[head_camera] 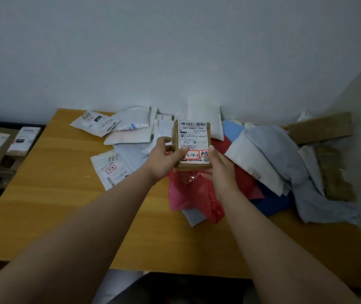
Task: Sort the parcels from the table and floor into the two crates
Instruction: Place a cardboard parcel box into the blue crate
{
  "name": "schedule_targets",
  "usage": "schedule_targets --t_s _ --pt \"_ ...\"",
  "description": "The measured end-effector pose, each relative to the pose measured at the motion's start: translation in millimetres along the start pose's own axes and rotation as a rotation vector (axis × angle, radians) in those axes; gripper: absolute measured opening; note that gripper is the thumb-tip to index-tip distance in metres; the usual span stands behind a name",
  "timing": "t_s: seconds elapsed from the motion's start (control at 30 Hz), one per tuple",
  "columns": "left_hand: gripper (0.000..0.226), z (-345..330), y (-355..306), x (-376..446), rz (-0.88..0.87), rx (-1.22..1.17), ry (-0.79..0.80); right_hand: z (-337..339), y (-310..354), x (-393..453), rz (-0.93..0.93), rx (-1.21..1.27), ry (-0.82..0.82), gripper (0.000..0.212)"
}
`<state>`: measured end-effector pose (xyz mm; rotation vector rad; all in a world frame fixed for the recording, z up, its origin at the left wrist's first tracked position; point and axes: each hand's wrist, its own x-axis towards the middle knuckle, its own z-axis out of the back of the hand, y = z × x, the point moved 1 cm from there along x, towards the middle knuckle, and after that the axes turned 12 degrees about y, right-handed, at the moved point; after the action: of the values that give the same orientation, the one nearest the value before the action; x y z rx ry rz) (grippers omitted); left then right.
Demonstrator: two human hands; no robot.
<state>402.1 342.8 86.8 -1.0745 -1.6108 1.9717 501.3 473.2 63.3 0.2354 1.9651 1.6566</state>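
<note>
I hold a small brown cardboard parcel [193,137] with a white shipping label up in front of me, above the wooden table [70,211]. My left hand [164,159] grips its left edge, thumb on the label. My right hand [219,170] grips its lower right corner, thumb against the label. Under the parcel lies a red plastic bag [197,198]. White mailer bags [131,121] are spread over the far part of the table, and grey-blue mailers [271,154] are piled at the right. No crate shows in this view.
A long brown carton [320,127] leans against the wall at the far right, with another brown parcel [333,174] below it. Boxes [2,143] are stacked off the table's left side. A dark object [175,288] sits below the near table edge.
</note>
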Motion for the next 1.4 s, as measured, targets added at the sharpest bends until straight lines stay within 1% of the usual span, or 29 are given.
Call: schedule_targets --t_s 0.07,0.17,0.3,0.33,0.4,0.5,0.57,0.63,0.7,0.8,0.9,0.97,1.13,1.27,1.4 --pt "0.057 27.6 15.1 -15.1 0.040 0.015 -0.089 -28.2 -10.7 4.4 -0.014 -0.013 0.082 0.014" --pt "0.052 75.7 30.8 -44.0 0.057 0.035 -0.205 -82.7 -14.6 9.6 -0.068 -0.044 0.206 0.024" --pt "0.060 145.7 46.1 -92.2 0.053 0.004 -0.303 -168.6 -12.5 10.9 -0.089 -0.120 0.386 0.014" --pt "0.062 164.2 49.9 -105.1 0.060 -0.001 -0.333 -191.2 -13.0 11.2 -0.082 -0.145 0.425 0.015" --pt "0.063 203.7 59.5 -131.9 0.074 -0.008 -0.401 -240.1 -13.6 7.4 -0.065 -0.202 0.499 0.023" --pt "0.058 265.9 78.8 -178.3 0.063 0.006 -0.459 -319.1 -24.2 -5.0 -0.039 -0.228 0.553 0.019" --pt "0.058 312.4 94.3 -218.5 0.086 0.041 -0.498 -379.7 -36.7 -18.6 -0.042 -0.227 0.587 0.029" --pt "0.057 359.8 111.0 -264.7 0.125 0.069 -0.539 -444.4 -49.8 -39.7 -0.055 -0.253 0.665 0.036" --pt "0.053 409.0 127.0 -309.8 0.157 0.077 -0.583 -508.2 -61.6 -61.2 -0.044 -0.265 0.744 0.035" --pt "0.047 469.7 145.0 -363.9 0.191 0.084 -0.629 -583.5 -76.7 -85.7 -0.003 -0.291 0.830 0.034" --pt "0.050 514.6 166.5 -399.9 0.237 0.093 -0.682 -641.4 -89.3 -97.7 -0.034 -0.361 0.873 0.047" --pt "0.051 537.8 181.9 -413.9 0.261 0.067 -0.714 -674.1 -96.7 -99.8 -0.051 -0.380 0.897 0.050" --pt "0.054 598.2 210.4 -432.9 0.378 0.073 -0.757 -750.1 -122.7 -90.5 -0.103 -0.410 0.923 0.045" --pt "0.049 658.4 225.3 -435.9 0.415 0.070 -0.772 -815.1 -142.7 -76.0 -0.158 -0.405 0.919 0.039" --pt "0.043 733.1 236.6 -433.5 0.455 0.074 -0.750 -889.9 -155.6 -47.7 -0.235 -0.423 0.929 0.044"
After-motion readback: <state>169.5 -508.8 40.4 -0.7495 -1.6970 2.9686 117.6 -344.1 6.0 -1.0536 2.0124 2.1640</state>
